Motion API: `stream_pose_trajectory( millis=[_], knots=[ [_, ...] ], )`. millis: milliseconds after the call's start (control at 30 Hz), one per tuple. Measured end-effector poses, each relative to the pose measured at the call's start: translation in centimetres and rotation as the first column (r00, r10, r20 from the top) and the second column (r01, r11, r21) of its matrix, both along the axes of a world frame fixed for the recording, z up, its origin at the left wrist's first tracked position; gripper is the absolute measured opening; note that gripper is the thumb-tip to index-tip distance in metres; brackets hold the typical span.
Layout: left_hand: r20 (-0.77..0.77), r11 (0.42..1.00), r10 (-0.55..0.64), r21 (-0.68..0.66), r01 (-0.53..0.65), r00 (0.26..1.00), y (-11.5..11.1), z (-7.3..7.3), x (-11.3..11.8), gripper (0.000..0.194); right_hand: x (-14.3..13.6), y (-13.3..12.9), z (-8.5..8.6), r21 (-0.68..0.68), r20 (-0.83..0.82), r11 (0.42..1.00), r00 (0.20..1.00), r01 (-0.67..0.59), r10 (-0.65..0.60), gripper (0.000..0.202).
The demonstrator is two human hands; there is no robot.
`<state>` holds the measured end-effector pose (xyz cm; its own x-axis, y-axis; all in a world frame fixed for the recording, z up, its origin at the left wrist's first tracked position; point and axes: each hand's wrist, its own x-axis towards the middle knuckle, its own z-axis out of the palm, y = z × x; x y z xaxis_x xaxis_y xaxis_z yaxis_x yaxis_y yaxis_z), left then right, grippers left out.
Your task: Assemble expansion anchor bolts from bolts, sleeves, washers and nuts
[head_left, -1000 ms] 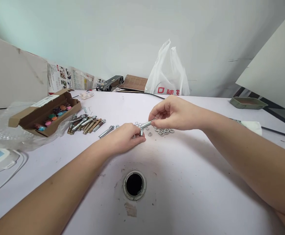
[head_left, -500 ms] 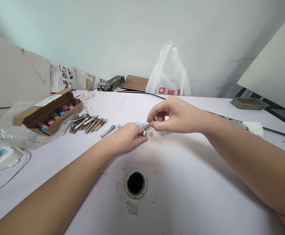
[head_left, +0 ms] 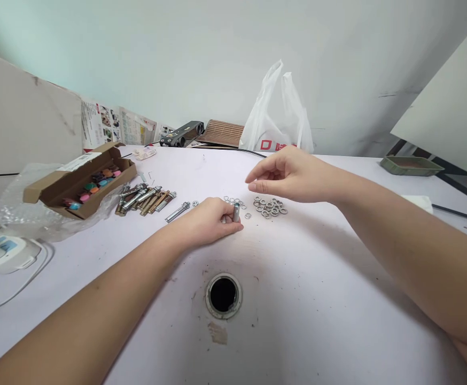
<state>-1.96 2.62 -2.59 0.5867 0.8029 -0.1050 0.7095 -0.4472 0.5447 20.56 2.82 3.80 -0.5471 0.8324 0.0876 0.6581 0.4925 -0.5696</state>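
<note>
My left hand (head_left: 211, 223) is closed around a silver expansion bolt (head_left: 237, 213), which stands upright between thumb and fingers. Only its cylindrical sleeve shows; the rest is hidden by the hand. Above and to the right, my right hand (head_left: 287, 175) hovers with thumb and forefinger slightly apart and nothing visible between them. Beneath it lies a cluster of metal washers (head_left: 272, 207), with smaller rings (head_left: 233, 200) just behind the left fingers. One loose ring (head_left: 248, 216) sits between the two groups. Left of my left hand are a single expansion bolt (head_left: 177, 212) and a nut (head_left: 195, 203).
A pile of expansion bolts (head_left: 147, 199) lies beside an open cardboard box (head_left: 53, 187) of coloured pieces on bubble wrap. A round hole (head_left: 223, 295) opens in the tabletop in front. Farther back stand a white plastic bag (head_left: 271, 125) and a green tray (head_left: 412, 166).
My right hand has let go of the silver cylinder and lifted slightly away, uncovering the washers. The cylinder has gone from tilted to upright in my left hand.
</note>
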Motion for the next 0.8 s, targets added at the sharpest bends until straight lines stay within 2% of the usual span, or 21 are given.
stream_pose_trajectory(
  millis=[133, 200, 333, 500, 800],
  knots=[
    [-0.009, 1.0, 0.026, 0.016, -0.026, 1.0, 0.0, 0.1, 0.2, 0.028, 0.7, 1.0, -1.4, -0.082, 0.246, 0.996, 0.969, 0.027, -0.006, 0.023],
    [-0.008, 1.0, 0.021, -0.002, -0.021, 1.0, 0.1, 0.1, 0.2, 0.024, 0.9, 1.5, -2.2, -0.11, 0.313, 0.993, 0.95, 0.033, 0.003, 0.02],
    [-0.008, 0.999, 0.005, -0.043, -0.005, 1.0, 0.1, 0.0, 0.1, 0.021, 1.6, 2.4, -2.8, -0.171, 0.318, 0.985, 0.947, 0.014, 0.042, 0.022],
    [0.003, 1.0, 0.011, -0.016, -0.011, 1.0, 0.1, 0.0, -0.2, 0.025, 2.5, 2.8, -2.8, -0.214, 0.381, 0.977, 0.922, 0.011, 0.073, 0.026],
    [0.02, 1.0, 0.009, 0.008, -0.009, 1.0, 0.1, -0.2, -0.2, 0.029, 2.1, 3.4, -4.2, -0.244, 0.377, 0.97, 0.922, 0.001, 0.094, 0.03]
  ],
)
